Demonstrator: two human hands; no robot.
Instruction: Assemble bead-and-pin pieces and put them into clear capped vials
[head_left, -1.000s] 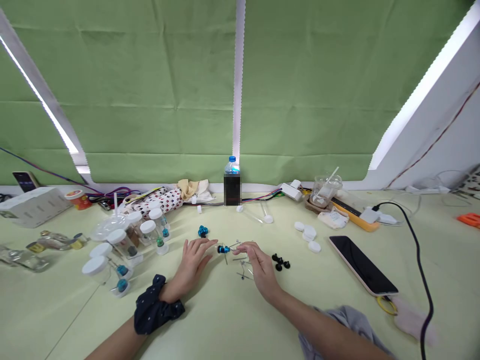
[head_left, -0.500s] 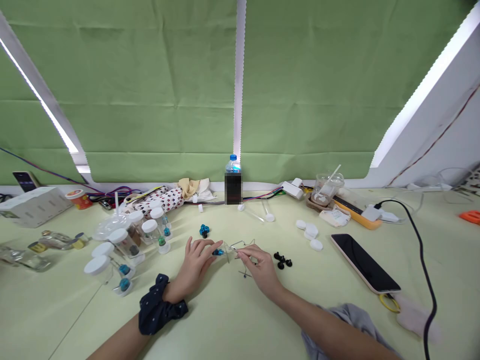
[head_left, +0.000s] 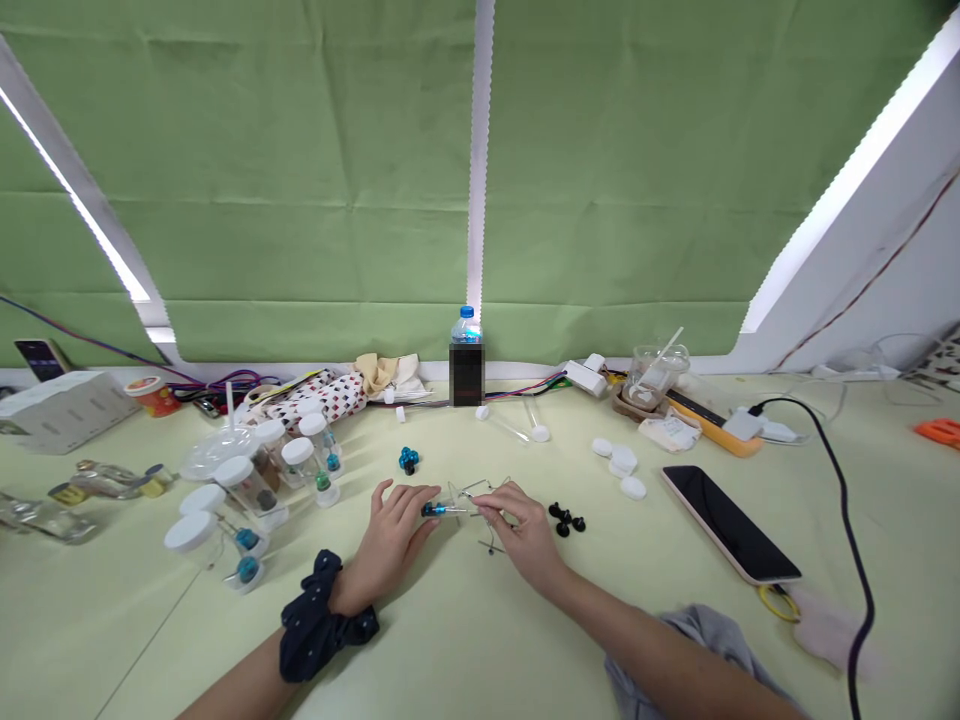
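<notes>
Operating from afar, I am watching the left hand [head_left: 391, 535] closing narrowly on a blue-capped metal rod [head_left: 442, 510] while the right hand [head_left: 521, 532] is holding a thin wire frame [head_left: 480, 490] just beside it, above the pale desk [head_left: 450, 640], black plastic knobs [head_left: 566, 518] lying near the right hand

Left hand [head_left: 390, 535] and right hand [head_left: 521, 530], both bare, curve inward, fingers bent (almost meeting at the tips).

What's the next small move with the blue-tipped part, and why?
Probably ease the blue-tipped part further into the thin wire frame: the left hand holds it right at the frame, and the right hand grips the frame, steadying it.
</notes>
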